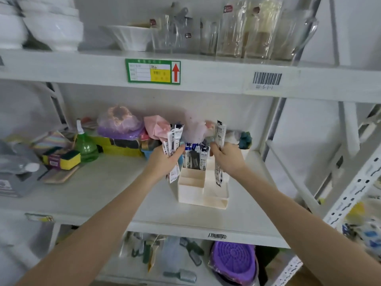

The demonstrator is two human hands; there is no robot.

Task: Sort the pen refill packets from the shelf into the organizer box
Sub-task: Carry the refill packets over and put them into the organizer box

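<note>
A cream organizer box [203,200] with several compartments stands on the middle shelf [107,190]. Several pen refill packets [195,158] stand upright in its rear compartment. My left hand [165,159] is shut on a bunch of long white-and-black refill packets [175,139], held upright just left of the box. My right hand [228,157] grips another refill packet [220,133] above the box's right side; its lower end hangs down past the hand in front of the box.
On the middle shelf: a green spray bottle [85,144], sponges [68,159], a purple bagged item [119,125], pink cloth [156,126], a grey pouch [16,172]. Glasses [247,32] and white bowls [132,37] stand on the upper shelf. Brushes and a purple lid [234,261] lie below.
</note>
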